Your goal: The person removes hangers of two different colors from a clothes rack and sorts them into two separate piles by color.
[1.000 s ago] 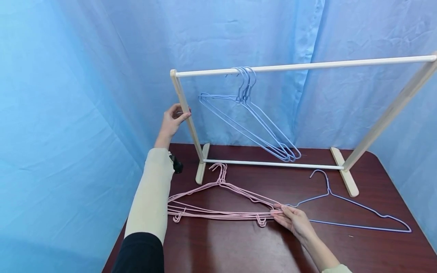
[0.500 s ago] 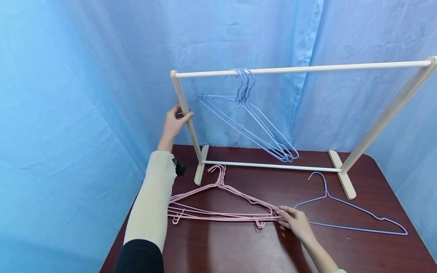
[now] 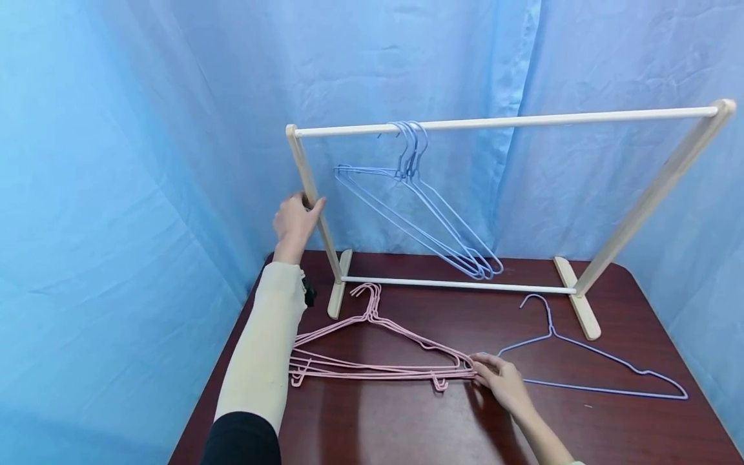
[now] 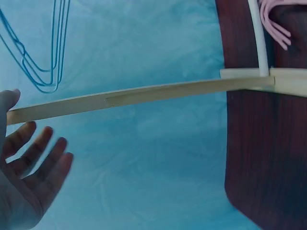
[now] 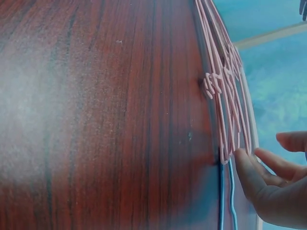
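Observation:
A wooden clothes rack [image 3: 506, 123] with white bars stands on the table. My left hand [image 3: 295, 219] holds its left post [image 4: 144, 95], thumb on one side and fingers on the other. Several blue wire hangers [image 3: 415, 171] hang from the top bar, left of its middle. Below, several pink wire hangers [image 3: 401, 326] lie stacked on the table, hooks pointing toward the rack. At their right end, the fingertips of my right hand [image 3: 501, 382] touch the corners; in the right wrist view the fingers are fairly straight. One blue hanger [image 3: 604, 350] lies flat beyond that hand.
The rack's right foot [image 3: 577, 300] stands near the single blue hanger. A thin white bar [image 3: 459, 283] joins the two feet low down. Blue curtains [image 3: 174, 129] surround the dark red-brown table [image 3: 401, 426] at the back and sides.
My right hand has lowered the right ends of the pink hangers, and their corners now lie closer together. My left hand sits a little lower on the post. The view has shifted slightly.

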### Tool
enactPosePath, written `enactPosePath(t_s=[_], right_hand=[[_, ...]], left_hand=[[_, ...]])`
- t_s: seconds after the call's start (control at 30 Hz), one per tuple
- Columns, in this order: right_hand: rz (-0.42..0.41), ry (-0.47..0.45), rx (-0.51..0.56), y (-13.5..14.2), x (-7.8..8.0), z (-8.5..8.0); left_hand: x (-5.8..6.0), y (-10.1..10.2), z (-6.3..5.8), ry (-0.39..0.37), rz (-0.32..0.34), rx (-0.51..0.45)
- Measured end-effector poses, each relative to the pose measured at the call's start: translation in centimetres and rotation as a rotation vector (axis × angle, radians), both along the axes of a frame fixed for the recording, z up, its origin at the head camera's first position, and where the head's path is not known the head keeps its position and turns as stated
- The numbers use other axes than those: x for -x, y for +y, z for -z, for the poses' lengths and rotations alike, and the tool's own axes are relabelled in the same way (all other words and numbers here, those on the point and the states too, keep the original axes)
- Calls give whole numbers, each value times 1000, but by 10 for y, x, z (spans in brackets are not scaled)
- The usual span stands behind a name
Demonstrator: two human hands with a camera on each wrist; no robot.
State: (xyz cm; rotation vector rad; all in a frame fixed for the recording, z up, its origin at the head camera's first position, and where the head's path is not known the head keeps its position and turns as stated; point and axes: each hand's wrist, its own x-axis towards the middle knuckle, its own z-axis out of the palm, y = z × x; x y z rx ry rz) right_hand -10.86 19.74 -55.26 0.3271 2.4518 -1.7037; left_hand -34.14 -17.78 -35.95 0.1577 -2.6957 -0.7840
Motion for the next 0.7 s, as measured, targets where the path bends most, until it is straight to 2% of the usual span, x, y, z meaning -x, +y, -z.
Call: enactPosePath(t_s=[0.2, 0.33, 0.47, 0.6, 0.7], right_hand=[[-24, 20, -64, 2, 2, -3], [-38, 9, -59, 4, 3, -2], [-40, 11, -12, 7, 2, -5], [-28, 47, 22, 12, 2, -16], [-25, 115, 54, 18, 7, -30]], left_hand=[[-5, -1, 7, 189, 62, -311], [-5, 2, 11, 272, 97, -502], [-5, 6, 13, 296, 92, -585], [-4, 7, 15, 302, 91, -605], [-4, 7, 15, 306, 83, -602]])
